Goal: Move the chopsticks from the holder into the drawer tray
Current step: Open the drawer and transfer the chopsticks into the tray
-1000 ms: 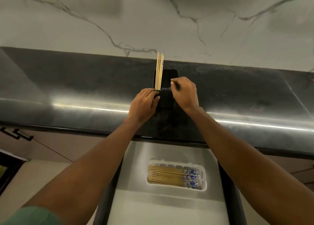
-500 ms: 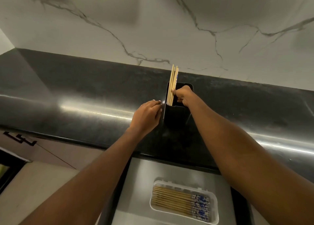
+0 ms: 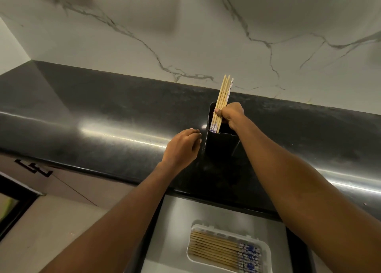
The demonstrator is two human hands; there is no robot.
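A black rectangular holder (image 3: 220, 147) stands on the dark countertop. Above its mouth my right hand (image 3: 229, 115) grips a small bundle of bamboo chopsticks (image 3: 223, 93), raised so their blue-and-white patterned ends show at the holder's rim. My left hand (image 3: 182, 147) sits just left of the holder with loosely curled fingers, holding nothing; I cannot tell whether it touches the holder's side. Below, in the open drawer, a white tray (image 3: 266, 246) holds several chopsticks (image 3: 216, 250) lying flat, patterned ends to the right.
The glossy black countertop (image 3: 103, 118) runs left to right under a white marbled backsplash (image 3: 185, 35). The open drawer's grey floor (image 3: 175, 221) surrounds the tray. A cabinet front with black handles (image 3: 35, 167) lies at lower left.
My right hand has closed round the chopsticks and lifted them partly out of the holder. My left hand has moved off the holder's near rim to its left side. The view has shifted.
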